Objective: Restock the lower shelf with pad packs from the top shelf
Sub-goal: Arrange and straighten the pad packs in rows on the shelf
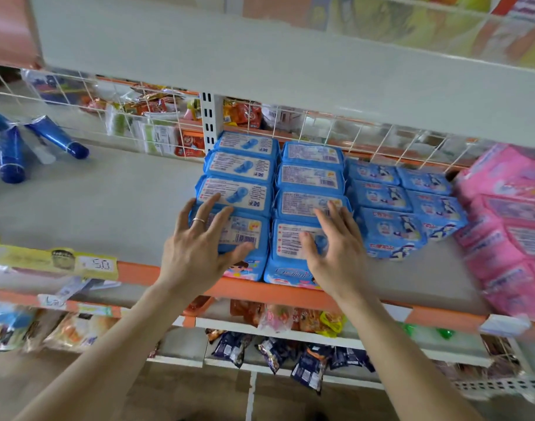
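My forearms [108,344] are lying across the bottom of the view, and both hands are resting spread on the blue packs ahead. The shelf [93,202] is sitting under another one overhead, so I am judging it to be the lower shelf, the one I am filling.

The pink packs [509,238] are piling high at the right, well apart from my hands. Any risk from them would only be coming from a wide swing of my right arm.

The blue packs are standing in two rows running front to back, the left row [241,168] and the right row [311,174], side by side and touching. Each pack is leaning on the one behind. If I am pushing unevenly, a row could be buckling or sliding sideways onto the bare shelf.

The two front packs are sitting right at the orange lip [138,270], their lower ends overhanging it. A pull towards me could be tipping them off onto the snacks [305,360] below.

My left hand [199,238] is lying on the left front pack and my right hand [333,250] on the right one. Their fingers are apart and fairly straight, clamping nothing. Whether they are pressing or barely touching, I cannot tell. The wrappers are looking slick, so flat palms alone could be slipping.
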Available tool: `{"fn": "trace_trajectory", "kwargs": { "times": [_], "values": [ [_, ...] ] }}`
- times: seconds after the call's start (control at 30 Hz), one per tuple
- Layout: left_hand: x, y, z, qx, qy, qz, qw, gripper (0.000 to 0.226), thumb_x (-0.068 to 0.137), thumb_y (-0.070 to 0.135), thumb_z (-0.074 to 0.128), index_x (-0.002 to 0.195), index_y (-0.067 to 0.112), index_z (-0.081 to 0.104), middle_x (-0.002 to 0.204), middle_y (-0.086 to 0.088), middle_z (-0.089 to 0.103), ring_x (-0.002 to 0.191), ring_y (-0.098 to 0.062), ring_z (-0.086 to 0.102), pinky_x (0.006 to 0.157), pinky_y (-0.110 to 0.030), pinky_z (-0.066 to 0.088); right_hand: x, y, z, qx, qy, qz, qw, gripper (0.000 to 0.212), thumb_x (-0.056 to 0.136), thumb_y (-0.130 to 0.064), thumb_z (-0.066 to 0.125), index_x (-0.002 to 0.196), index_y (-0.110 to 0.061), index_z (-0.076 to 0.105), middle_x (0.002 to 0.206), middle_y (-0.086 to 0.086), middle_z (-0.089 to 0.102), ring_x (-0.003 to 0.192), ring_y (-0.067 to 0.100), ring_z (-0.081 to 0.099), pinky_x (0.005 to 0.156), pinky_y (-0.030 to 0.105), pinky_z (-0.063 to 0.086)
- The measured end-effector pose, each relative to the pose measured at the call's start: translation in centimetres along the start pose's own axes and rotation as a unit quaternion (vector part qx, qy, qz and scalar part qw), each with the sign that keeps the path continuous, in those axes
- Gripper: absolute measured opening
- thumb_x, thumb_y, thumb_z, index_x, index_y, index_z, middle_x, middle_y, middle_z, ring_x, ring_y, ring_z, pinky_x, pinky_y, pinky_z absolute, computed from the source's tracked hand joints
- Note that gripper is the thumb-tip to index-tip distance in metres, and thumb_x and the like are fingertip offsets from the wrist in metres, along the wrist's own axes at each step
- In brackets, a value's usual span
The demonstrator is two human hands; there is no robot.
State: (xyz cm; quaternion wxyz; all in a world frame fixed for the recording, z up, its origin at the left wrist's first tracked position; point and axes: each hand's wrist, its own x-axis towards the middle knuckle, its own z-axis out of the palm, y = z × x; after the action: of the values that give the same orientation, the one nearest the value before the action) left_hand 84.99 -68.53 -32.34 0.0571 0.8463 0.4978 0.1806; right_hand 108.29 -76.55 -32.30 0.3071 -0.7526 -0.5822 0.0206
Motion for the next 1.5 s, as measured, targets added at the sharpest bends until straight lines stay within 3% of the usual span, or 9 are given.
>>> {"fn": "trace_trajectory", "kwargs": {
  "times": [0.17,0.3,0.4,0.53,0.67,0.9,1.03,1.3,1.5],
  "values": [
    [-0.2,-0.2,0.0,0.002,-0.012,-0.010,1.000,0.093,0.083,0.087,0.010,0.144,0.025,0.044,0.158,-0.005,0.035,0.144,-0.040,0.027,0.086,-0.062,0.052,-0.7,0.3,-0.6,-0.017,-0.003,-0.021,1.000,0.062,0.097,-0.061,0.037,0.147,-0.026,0.044,0.161,-0.003,0.030,0.152,0.016,0.018,0.123,0.044,0.019],
    [-0.7,-0.7,0.1,0.012,-0.006,0.016,1.000,0.088,0.087,0.083,0.016,0.144,0.021,0.043,0.161,-0.008,0.028,0.147,-0.039,0.022,0.109,-0.071,0.028,-3.2,0.5,-1.6,-0.012,0.027,-0.026,0.999,0.063,0.097,-0.060,0.038,0.144,-0.018,0.050,0.159,-0.001,0.034,0.151,0.019,0.022,0.118,0.054,0.025],
    [-1.5,-0.1,-0.3,0.005,0.026,0.038,0.999,0.084,0.088,0.079,0.024,0.142,0.019,0.045,0.163,-0.007,0.021,0.150,-0.037,0.016,0.113,-0.073,0.014,-5.3,1.2,-2.1,-0.007,0.055,-0.029,0.998,0.063,0.097,-0.056,0.041,0.143,-0.014,0.051,0.158,0.004,0.037,0.149,0.024,0.026,0.115,0.058,0.028],
    [-3.3,4.1,-1.1,-0.006,0.078,0.111,0.991,0.080,0.090,0.075,0.032,0.137,0.014,0.053,0.162,-0.012,0.026,0.149,-0.039,0.020,0.111,-0.071,0.020,-7.0,2.7,-3.3,0.009,0.066,-0.035,0.997,0.067,0.097,-0.059,0.041,0.145,-0.012,0.049,0.159,0.007,0.035,0.150,0.026,0.024,0.114,0.060,0.029],
    [-4.6,10.8,0.2,0.025,0.069,0.152,0.986,0.076,0.090,0.073,0.038,0.142,0.019,0.052,0.163,-0.010,0.025,0.149,-0.037,0.024,0.115,-0.066,0.019,-7.9,5.7,-5.8,0.017,0.070,-0.055,0.996,0.067,0.097,-0.060,0.041,0.146,-0.013,0.047,0.160,0.005,0.032,0.151,0.023,0.023,0.115,0.058,0.029],
    [-5.0,21.4,4.4,0.084,0.033,0.155,0.984,0.077,0.089,0.070,0.039,0.144,0.018,0.049,0.164,-0.011,0.024,0.149,-0.038,0.024,0.116,-0.065,0.019,-8.5,15.7,-11.8,-0.001,0.092,-0.074,0.993,0.068,0.093,-0.054,0.051,0.145,-0.011,0.048,0.159,0.013,0.032,0.149,0.033,0.027,0.109,0.064,0.033],
    [-4.6,25.7,5.6,0.086,0.035,0.126,0.988,0.075,0.089,0.068,0.039,0.144,0.017,0.048,0.163,-0.011,0.024,0.148,-0.039,0.025,0.115,-0.066,0.022,-8.5,19.4,-13.9,0.000,0.062,-0.078,0.995,0.072,0.093,-0.057,0.050,0.149,-0.013,0.042,0.161,0.013,0.027,0.150,0.034,0.023,0.111,0.064,0.031],
    [-2.4,28.1,6.5,0.122,0.017,0.114,0.986,0.077,0.081,0.055,0.070,0.145,0.019,0.046,0.162,-0.012,0.026,0.145,-0.043,0.030,0.113,-0.068,0.025,-5.2,22.1,-15.0,-0.006,0.022,-0.084,0.996,0.080,0.089,-0.062,0.049,0.153,-0.017,0.033,0.164,0.010,0.018,0.151,0.036,0.017,0.113,0.063,0.029],
    [3.2,27.7,6.2,0.157,-0.011,0.121,0.980,0.090,0.076,0.056,0.076,0.150,0.024,0.036,0.162,-0.012,0.024,0.145,-0.045,0.026,0.114,-0.067,0.022,-0.8,22.9,-15.2,-0.040,-0.002,-0.076,0.996,0.086,0.085,-0.054,0.062,0.155,-0.019,0.027,0.165,0.013,0.014,0.150,0.040,0.012,0.116,0.064,0.024]
  ]
}}
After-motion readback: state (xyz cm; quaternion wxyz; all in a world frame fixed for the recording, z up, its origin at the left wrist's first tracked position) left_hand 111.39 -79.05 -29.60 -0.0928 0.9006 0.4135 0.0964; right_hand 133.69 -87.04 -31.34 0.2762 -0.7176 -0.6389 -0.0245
